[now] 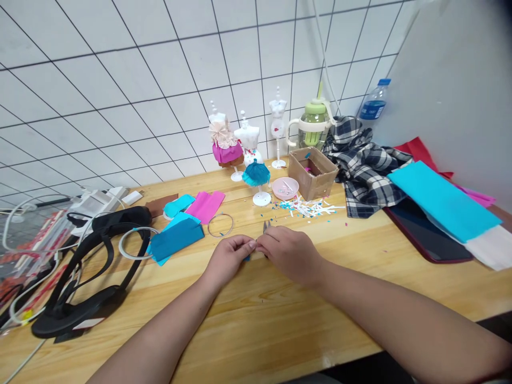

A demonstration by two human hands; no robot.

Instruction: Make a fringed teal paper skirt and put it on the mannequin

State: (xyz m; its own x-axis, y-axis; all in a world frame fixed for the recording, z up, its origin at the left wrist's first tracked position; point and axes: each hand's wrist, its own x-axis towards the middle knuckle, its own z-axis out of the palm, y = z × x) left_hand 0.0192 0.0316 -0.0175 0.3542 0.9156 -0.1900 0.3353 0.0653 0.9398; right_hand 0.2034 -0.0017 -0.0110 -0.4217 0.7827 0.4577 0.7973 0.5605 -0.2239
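My left hand (228,258) is closed in a pinch over the table, thumb and forefinger together. A small blue piece of paper (247,258) shows just under its fingertips; most of it is hidden. My right hand (290,253) is closed around small scissors (266,226), whose grey blades point away from me, slightly apart. The fingertips of both hands meet. Beyond them stands a small white dress form in a blue paper skirt (256,173). White and blue paper scraps (308,208) lie behind my right hand.
Two more dress forms (226,144) (278,125) stand by the wall. Near them are a pink dish (285,188), a cardboard box (314,178) and a green-lidded jug (314,125). Folded blue paper (178,238), a wire ring (220,225) and a black headset (84,314) lie left; a tablet (430,232) right.
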